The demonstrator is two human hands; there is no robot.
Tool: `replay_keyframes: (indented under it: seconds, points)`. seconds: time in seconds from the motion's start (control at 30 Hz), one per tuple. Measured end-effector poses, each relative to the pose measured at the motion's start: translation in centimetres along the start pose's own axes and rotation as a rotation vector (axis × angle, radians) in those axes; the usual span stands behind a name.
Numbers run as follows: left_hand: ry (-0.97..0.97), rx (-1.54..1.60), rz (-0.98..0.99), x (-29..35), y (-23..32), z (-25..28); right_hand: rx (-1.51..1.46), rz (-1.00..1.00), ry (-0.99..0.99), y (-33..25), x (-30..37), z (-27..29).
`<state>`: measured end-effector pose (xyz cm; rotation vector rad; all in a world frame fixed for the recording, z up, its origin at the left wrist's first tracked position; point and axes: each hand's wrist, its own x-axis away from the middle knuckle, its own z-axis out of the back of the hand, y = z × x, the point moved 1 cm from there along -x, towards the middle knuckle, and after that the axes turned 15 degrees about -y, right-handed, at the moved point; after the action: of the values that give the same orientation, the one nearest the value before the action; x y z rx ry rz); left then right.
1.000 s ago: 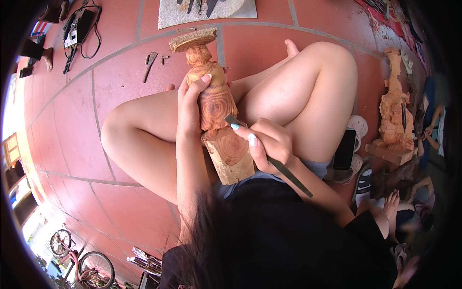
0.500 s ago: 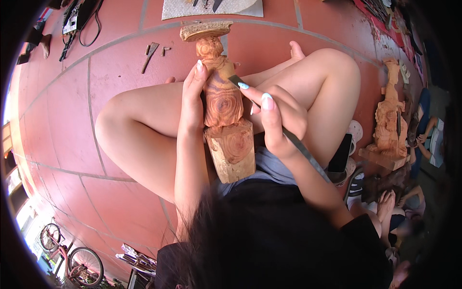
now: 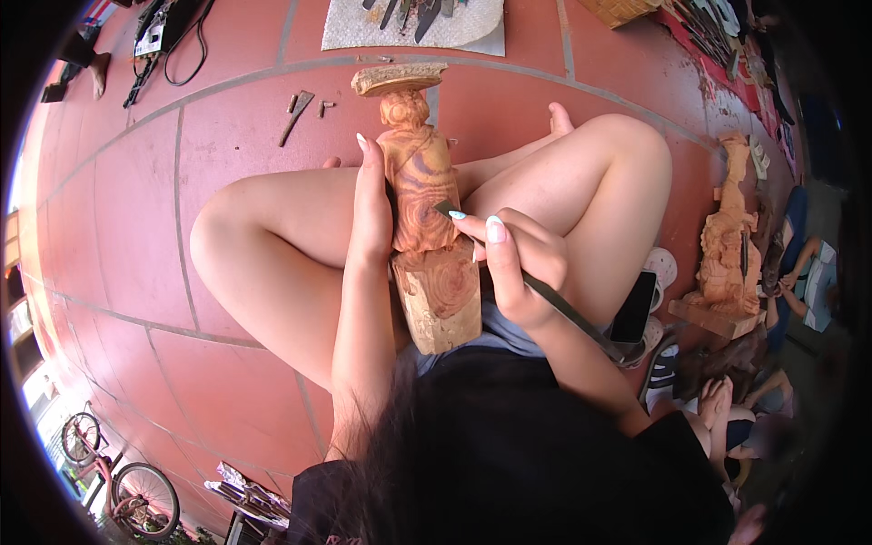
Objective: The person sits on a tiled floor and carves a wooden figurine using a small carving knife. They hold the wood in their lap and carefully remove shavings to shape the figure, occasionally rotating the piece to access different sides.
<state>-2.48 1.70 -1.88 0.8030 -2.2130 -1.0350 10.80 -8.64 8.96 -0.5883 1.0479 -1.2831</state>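
Between my bent legs stands a carved wooden figure (image 3: 420, 182) with swirling orange-brown grain. It has a rounded head, a flat rough cap on top and a squared block (image 3: 442, 300) as its base. My left hand (image 3: 371, 213) holds the figure by its left side, thumb up along the edge, the other fingers mostly hidden. In my right hand (image 3: 522, 259) is a long, flat, dark metal carving chisel (image 3: 568, 313). Its tip touches or nearly touches the figure's lower middle, with my index finger close behind the edge.
Small tools (image 3: 295, 118) lie on the red tiled floor beyond my left leg. Farther off, more blades rest on a white mat (image 3: 345, 27). To the right are a larger wood carving (image 3: 729, 241), a black phone (image 3: 634, 307), shoes and other people. A bicycle (image 3: 118, 481) stands lower left.
The chisel tip has moved down the figure, from its upper right side to the lower middle. My left hand has slid slightly lower along the figure. The whole view has shifted a little.
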Motion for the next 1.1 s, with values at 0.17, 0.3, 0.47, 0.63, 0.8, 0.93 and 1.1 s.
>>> replay_keyframes:
  seconds: [0.17,0.3,0.47,0.63,0.8,0.93,1.1]
  points:
    - [-0.006,0.055,0.036,0.7,1.5,-1.6,-0.044,-0.125,-0.021,0.7,-1.9,0.5]
    - [-0.063,0.128,0.024,0.8,1.3,-1.7,-0.087,-0.110,-0.061,-0.5,1.3,0.5]
    - [0.040,0.180,0.067,0.6,1.1,-1.8,-0.107,-0.126,0.026,1.3,-2.0,0.9]
    - [-0.038,0.151,0.050,0.0,1.6,-1.6,-0.150,-0.138,-0.072,-0.5,2.5,0.0]
    - [-0.098,-0.001,0.001,0.9,0.6,-1.0,-0.186,-0.101,0.012,0.5,1.0,0.0]
    - [-0.177,-0.064,-0.081,0.7,1.9,-2.2,-0.215,-0.053,-0.064,0.5,4.7,0.5]
    - [-0.183,-0.142,-0.064,0.8,2.7,-2.8,-0.144,-0.206,0.124,0.3,4.3,6.8]
